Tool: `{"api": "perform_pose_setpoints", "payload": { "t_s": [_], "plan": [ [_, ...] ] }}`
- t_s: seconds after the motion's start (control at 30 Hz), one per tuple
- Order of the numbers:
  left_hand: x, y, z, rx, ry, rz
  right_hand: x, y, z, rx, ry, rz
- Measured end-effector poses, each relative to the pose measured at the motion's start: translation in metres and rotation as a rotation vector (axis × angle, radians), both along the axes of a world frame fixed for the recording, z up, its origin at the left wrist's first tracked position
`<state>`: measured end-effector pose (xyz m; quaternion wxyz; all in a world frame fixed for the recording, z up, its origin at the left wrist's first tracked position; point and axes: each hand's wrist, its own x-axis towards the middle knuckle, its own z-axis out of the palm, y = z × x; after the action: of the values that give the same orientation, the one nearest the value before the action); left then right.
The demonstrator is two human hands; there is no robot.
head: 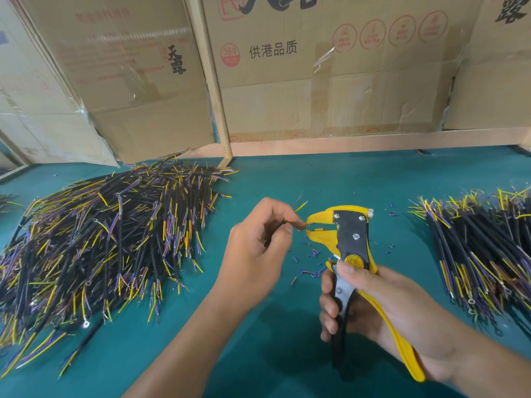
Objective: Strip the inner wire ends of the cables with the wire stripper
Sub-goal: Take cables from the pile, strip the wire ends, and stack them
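My right hand (370, 305) grips the handles of a yellow and black wire stripper (347, 237), jaws pointing left above the green table. My left hand (258, 239) pinches a black cable (280, 224) just left of the jaws. One brown inner wire end reaches into the slightly parted jaws, while a yellow-green inner wire (300, 207) sticks up to the right. Most of the cable is hidden inside my left hand.
A large heap of black cables (109, 239) with coloured inner wires lies at the left, a second pile (482, 254) at the right. Small blue and brown insulation bits (311, 255) litter the green table (316, 182). Cardboard boxes (330, 76) stand along the back.
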<state>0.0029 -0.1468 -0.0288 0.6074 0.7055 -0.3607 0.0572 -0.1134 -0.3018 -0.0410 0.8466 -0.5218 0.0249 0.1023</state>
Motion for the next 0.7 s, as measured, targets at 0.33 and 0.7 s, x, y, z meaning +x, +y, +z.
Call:
{"api": "perform_pose_setpoints", "payload": {
  "t_s": [0.33,0.7],
  "plan": [
    [-0.0014,-0.0007,-0.0047,0.080,-0.082,0.022,-0.0010,-0.0010,0.0001,0.006,-0.020,0.005],
    [-0.0030,-0.0010,-0.0059,0.129,-0.079,0.022,-0.0004,-0.0005,-0.0023,-0.033,-0.015,0.007]
  ]
}}
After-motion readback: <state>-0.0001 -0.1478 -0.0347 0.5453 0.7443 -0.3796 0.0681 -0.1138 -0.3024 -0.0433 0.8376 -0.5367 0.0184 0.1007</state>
